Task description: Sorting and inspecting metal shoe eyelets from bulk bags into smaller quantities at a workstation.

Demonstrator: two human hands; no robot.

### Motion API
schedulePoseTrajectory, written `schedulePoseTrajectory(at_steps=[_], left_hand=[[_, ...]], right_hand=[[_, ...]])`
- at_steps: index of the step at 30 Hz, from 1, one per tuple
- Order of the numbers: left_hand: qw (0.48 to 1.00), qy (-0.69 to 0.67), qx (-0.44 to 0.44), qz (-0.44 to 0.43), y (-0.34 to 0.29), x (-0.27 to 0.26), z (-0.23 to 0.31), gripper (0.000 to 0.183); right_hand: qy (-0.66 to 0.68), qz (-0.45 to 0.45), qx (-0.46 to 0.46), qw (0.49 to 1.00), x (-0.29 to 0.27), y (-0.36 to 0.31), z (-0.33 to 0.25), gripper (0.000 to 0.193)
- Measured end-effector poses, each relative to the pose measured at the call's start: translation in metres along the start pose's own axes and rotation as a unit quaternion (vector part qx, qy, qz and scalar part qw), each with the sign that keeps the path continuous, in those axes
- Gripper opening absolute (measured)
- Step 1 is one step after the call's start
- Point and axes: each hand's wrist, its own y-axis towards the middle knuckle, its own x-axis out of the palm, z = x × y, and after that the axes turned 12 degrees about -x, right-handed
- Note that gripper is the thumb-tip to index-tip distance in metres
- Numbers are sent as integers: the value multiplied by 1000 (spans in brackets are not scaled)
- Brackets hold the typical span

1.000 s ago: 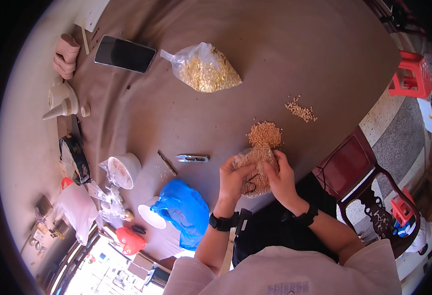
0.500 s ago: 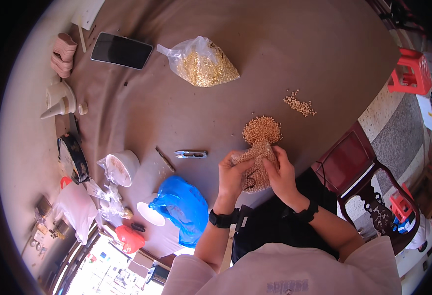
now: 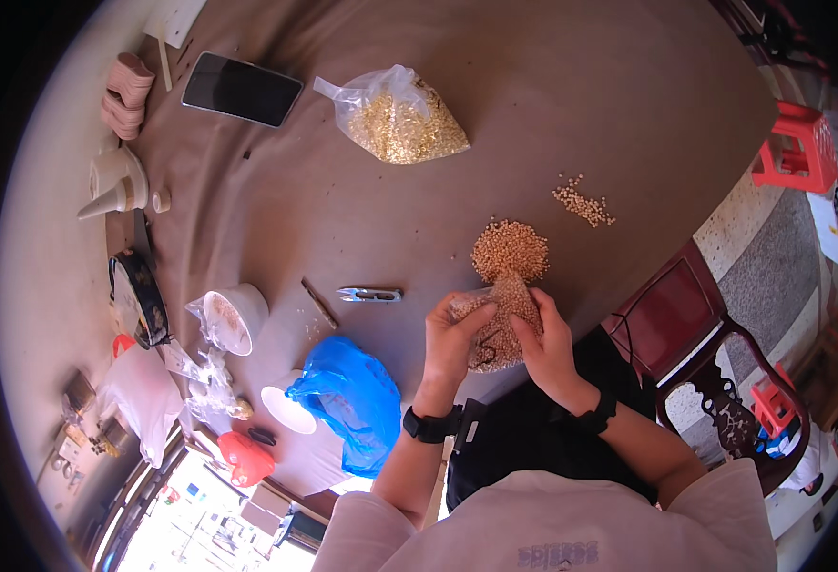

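Between my two hands is a clear plastic bag of small tan beads [image 3: 500, 334], its mouth tilted toward the table. My left hand [image 3: 452, 329] grips the bag's left side, thumb on top. On its right side my right hand [image 3: 550, 345] closes round the plastic, thumb pressed in. Right at the bag's mouth lies a round heap of the same tan beads [image 3: 510, 250]. A smaller scatter of beads [image 3: 583, 202] lies farther off to the right. Left of my hands are thread snips [image 3: 370, 295] and a thin dark tool [image 3: 320, 303].
A clear bag of gold beads [image 3: 405, 124] and a phone [image 3: 243, 89] lie at the far side. At left stand a white tub [image 3: 235, 319], a blue plastic bag [image 3: 347, 400] and a white bowl [image 3: 288, 405]. A dark red chair [image 3: 672, 315] is on the right.
The view has shifted slightly. Both hands keep their hold on the bead bag, whose lower end appears a little changed in shape. The heap at its mouth looks much the same.
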Motion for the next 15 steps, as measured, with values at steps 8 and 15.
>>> schedulePoseTrajectory(at_steps=[8,15], left_hand=[[999,-35,23,-11,-1,1,-5,9],[999,-24,39,28,-2,6,-6,10]], right_hand=[[-22,-1,-23,999,-1,-5,2,37],[-25,-2,-41,999,-2,-8,7,37]])
